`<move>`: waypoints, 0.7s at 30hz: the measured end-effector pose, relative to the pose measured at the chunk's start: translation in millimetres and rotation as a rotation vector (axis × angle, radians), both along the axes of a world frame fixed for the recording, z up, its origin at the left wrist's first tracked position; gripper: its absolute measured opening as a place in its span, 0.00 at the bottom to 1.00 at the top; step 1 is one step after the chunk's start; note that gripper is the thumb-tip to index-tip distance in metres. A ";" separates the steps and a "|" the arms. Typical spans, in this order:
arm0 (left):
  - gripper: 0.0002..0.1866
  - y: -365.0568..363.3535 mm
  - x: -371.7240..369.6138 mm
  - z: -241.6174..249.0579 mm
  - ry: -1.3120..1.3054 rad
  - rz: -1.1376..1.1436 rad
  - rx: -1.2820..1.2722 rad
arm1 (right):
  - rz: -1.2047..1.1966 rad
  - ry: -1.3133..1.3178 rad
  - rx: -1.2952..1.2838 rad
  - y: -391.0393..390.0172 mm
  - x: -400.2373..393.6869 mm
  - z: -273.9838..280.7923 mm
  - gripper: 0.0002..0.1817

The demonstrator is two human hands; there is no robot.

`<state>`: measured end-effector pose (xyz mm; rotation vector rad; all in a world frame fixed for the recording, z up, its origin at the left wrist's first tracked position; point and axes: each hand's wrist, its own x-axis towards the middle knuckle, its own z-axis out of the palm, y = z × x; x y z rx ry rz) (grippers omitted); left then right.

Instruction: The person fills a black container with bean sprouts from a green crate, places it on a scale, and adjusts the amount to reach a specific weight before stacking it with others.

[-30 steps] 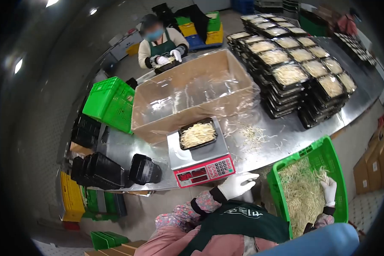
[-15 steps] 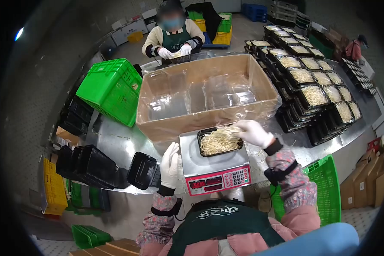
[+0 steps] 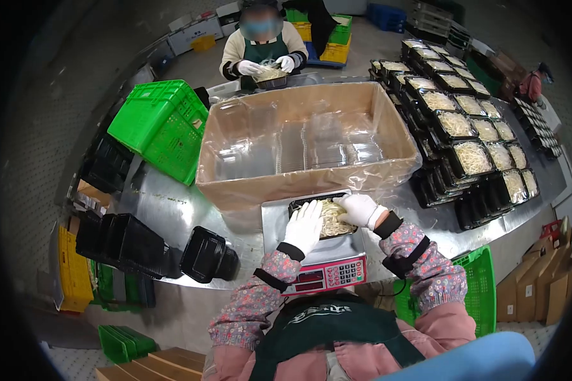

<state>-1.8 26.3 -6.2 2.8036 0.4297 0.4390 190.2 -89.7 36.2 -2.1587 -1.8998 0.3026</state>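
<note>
A black tray of bean sprouts (image 3: 331,219) rests on the platform of a red-and-silver scale (image 3: 276,238). My left hand (image 3: 304,223), in a white glove, lies over the tray's left side with fingers stretched out. From the right, my right hand (image 3: 360,211), also gloved, touches the sprouts and the tray's edge, its fingers bent but apart. Part of the tray is hidden under both hands. My left sleeve covers some of the scale's display.
A carton of clear plastic lids (image 3: 308,176) stands behind the scale. Filled trays (image 3: 471,159) are stacked to the right, with empty black trays (image 3: 203,254) at left. A green crate (image 3: 156,130) leans beside the carton. Across the table, a co-worker (image 3: 264,54) handles another tray.
My left hand has moved from beside the scale onto the tray. My right hand has lowered the sprouts it held into the tray. The view has shifted slightly.
</note>
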 end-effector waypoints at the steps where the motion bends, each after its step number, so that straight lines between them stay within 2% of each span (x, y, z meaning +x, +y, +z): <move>1: 0.25 1.0 1.7 -0.5 0.016 -0.006 0.048 | -0.026 -0.012 -0.098 -0.3 4.4 1.8 0.19; 6: 0.25 -1.8 6.5 3.3 0.083 0.025 0.111 | -0.046 -0.021 -0.035 -16.0 14.5 5.7 0.13; 8: 0.26 1.2 5.6 -5.1 0.068 0.019 0.139 | -0.055 0.037 0.082 -36.1 38.4 18.6 0.13; 10: 0.26 1.1 4.5 8.0 0.083 0.015 0.117 | -0.079 0.134 0.158 -57.8 58.8 36.2 0.12; 12: 0.25 0.9 0.4 29.5 0.026 0.001 -0.142 | -0.133 0.235 0.176 -80.6 78.2 44.2 0.12; 14: 0.25 8.0 -8.6 37.2 -0.068 0.009 -0.239 | -0.287 0.451 0.081 -103.4 89.5 47.3 0.11; 16: 0.25 14.9 -22.4 44.7 -0.256 0.055 -0.456 | -0.470 0.687 0.004 -124.6 98.9 30.4 0.09; 18: 0.23 25.7 -40.1 54.0 -0.390 0.115 -0.580 | -0.513 0.811 0.015 -143.6 109.9 -9.7 0.09; 21: 0.21 41.6 -73.2 75.2 -0.449 0.232 -0.429 | -0.578 0.782 -0.045 -168.6 107.8 -41.4 0.08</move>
